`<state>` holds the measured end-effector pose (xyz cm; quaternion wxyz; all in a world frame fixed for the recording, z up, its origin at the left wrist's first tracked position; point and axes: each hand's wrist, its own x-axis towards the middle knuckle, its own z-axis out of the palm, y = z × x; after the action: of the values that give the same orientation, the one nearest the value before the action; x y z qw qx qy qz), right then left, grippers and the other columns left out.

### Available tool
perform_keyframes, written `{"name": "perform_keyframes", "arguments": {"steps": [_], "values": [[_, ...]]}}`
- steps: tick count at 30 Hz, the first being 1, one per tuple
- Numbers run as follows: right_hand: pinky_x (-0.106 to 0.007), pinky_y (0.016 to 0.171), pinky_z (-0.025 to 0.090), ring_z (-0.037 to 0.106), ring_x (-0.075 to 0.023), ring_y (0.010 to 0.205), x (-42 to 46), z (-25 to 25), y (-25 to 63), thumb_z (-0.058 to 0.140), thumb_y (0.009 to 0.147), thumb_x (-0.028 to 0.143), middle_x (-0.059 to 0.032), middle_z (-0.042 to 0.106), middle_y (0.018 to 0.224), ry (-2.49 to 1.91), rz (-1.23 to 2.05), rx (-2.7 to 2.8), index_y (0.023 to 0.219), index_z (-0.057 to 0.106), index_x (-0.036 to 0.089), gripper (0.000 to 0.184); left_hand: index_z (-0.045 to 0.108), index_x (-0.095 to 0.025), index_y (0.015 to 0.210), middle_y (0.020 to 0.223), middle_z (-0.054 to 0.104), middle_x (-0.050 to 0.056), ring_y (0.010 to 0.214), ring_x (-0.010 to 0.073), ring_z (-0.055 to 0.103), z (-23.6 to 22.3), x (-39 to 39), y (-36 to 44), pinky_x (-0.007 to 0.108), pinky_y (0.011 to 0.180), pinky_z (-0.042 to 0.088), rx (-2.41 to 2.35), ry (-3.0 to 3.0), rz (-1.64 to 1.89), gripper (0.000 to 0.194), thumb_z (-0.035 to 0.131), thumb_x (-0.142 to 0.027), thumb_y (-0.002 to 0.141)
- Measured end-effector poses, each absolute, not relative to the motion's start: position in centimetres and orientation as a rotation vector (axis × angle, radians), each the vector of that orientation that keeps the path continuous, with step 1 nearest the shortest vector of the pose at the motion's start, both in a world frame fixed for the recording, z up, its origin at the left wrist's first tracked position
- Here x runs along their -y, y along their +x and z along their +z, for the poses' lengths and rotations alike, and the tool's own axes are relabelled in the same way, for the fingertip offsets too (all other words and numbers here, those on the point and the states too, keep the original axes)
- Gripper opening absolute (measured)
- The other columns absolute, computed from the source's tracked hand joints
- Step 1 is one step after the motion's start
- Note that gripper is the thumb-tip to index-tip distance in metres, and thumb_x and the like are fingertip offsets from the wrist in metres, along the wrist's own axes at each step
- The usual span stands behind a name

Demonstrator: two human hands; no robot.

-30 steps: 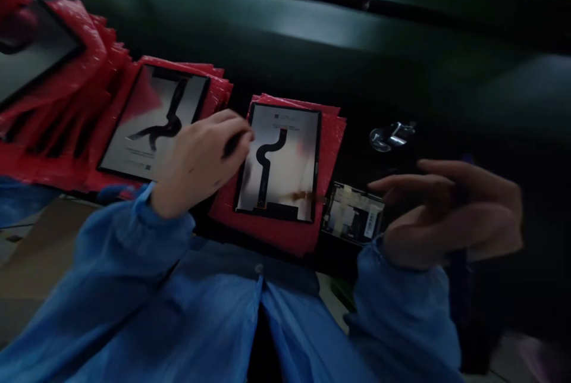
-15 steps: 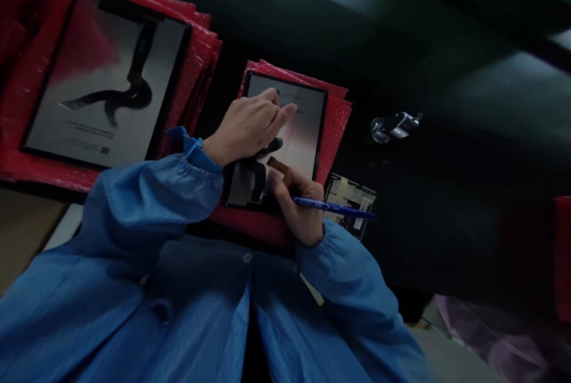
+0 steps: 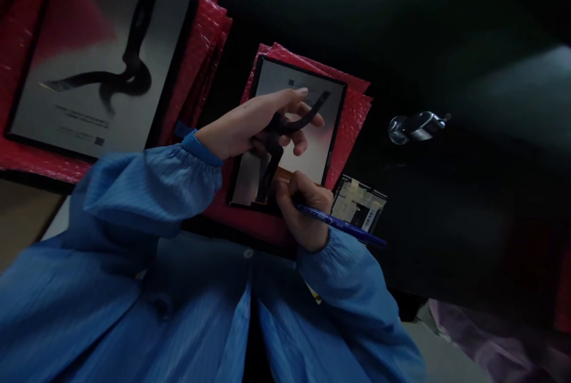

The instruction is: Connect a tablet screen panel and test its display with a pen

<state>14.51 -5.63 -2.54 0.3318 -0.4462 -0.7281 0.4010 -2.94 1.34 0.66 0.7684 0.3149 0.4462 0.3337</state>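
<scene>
A grey display panel (image 3: 319,136) with a black frame lies on a small stack of red bubble bags (image 3: 352,118). My left hand (image 3: 250,124) lifts the panel's black curved flex cable (image 3: 307,116) off its surface, thumb and fingers pinching it. My right hand (image 3: 303,210) grips a blue pen (image 3: 343,225) and presses its tip at the panel's lower edge, by an orange connector strip (image 3: 282,173). Both forearms wear blue sleeves.
A second panel (image 3: 89,74) with a black flex cable lies on a bigger pile of red bags (image 3: 200,26) at the upper left. A small circuit board (image 3: 359,204) sits right of my right hand, a shiny metal piece (image 3: 414,127) further right. The dark bench extends behind.
My left hand has picked the flex cable up off the panel. My right hand came in with the pen from the right a second ago and now rests at the lower edge. The view shifted closer.
</scene>
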Motion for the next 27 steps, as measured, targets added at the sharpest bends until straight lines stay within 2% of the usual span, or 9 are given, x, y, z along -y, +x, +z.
{"name": "perform_keyframes", "arguments": {"steps": [3,7,10,13,18,24,27], "values": [[-0.023,0.043,0.031,0.038,-0.0086,0.043,5.3,-2.2,15.3,0.063,0.089,0.022,0.0077,0.041,0.053,-1.148,1.002,1.694,0.065,0.039,0.024,0.034,0.073,-0.012,0.096,0.062,0.055,0.003,0.054,0.0102,0.050,0.6,-1.5,-3.1,0.022,0.050,0.042,-0.885,0.636,0.754,0.048,0.037,-0.043,0.103],[-0.028,0.053,0.045,0.057,-0.0148,0.056,3.6,-0.8,18.3,0.069,0.090,0.036,0.0009,0.064,0.073,-1.105,0.792,1.680,0.087,0.060,0.026,0.014,0.075,-0.014,0.088,0.060,0.047,0.000,0.046,0.0061,0.032,0.6,-1.6,-3.4,0.023,0.047,0.032,-0.848,0.688,0.804,0.041,0.045,-0.038,0.101],[-0.028,0.056,0.044,0.055,-0.0138,0.057,2.2,-0.5,21.6,0.060,0.098,0.036,-0.0001,0.068,0.080,-1.293,0.750,1.852,0.098,0.065,0.026,0.012,0.072,-0.016,0.091,0.061,0.047,-0.001,0.043,0.0035,0.029,0.6,-1.5,-3.5,0.024,0.048,0.033,-0.960,0.867,0.792,0.042,0.043,-0.044,0.100],[-0.025,0.056,0.041,0.049,-0.0104,0.055,1.4,-1.1,23.9,0.071,0.090,0.039,0.0018,0.065,0.078,-1.377,0.901,2.066,0.087,0.061,0.022,0.020,0.069,-0.016,0.094,0.060,0.045,-0.001,0.043,0.0049,0.036,0.6,-1.5,-3.6,0.026,0.050,0.040,-1.058,0.968,0.764,0.039,0.043,-0.044,0.100],[-0.022,0.054,0.039,0.045,-0.0081,0.054,0.5,-2.1,24.5,0.081,0.080,0.044,0.0066,0.054,0.070,-1.250,1.165,2.165,0.088,0.055,0.021,0.036,0.063,-0.018,0.085,0.057,0.036,-0.004,0.041,0.0035,0.022,0.9,-1.4,-3.5,0.024,0.046,0.030,-1.055,0.990,0.775,0.032,0.045,-0.042,0.097],[-0.021,0.054,0.044,0.053,-0.0085,0.058,-0.1,-1.6,24.6,0.076,0.086,0.043,0.0001,0.065,0.083,-1.107,1.557,2.041,0.080,0.043,0.022,0.039,0.060,-0.019,0.077,0.056,0.031,-0.005,0.043,0.0051,0.017,0.9,-1.3,-3.5,0.026,0.049,0.029,-1.016,0.950,0.814,0.030,0.046,-0.040,0.094],[-0.022,0.056,0.048,0.055,-0.0101,0.061,-0.7,-0.4,24.1,0.075,0.087,0.038,0.0017,0.062,0.078,-1.021,1.613,1.910,0.077,0.039,0.023,0.041,0.064,-0.019,0.080,0.055,0.034,-0.005,0.042,0.0059,0.018,0.6,-1.1,-3.4,0.026,0.046,0.027,-1.015,0.906,0.845,0.026,0.053,-0.041,0.091]]}}
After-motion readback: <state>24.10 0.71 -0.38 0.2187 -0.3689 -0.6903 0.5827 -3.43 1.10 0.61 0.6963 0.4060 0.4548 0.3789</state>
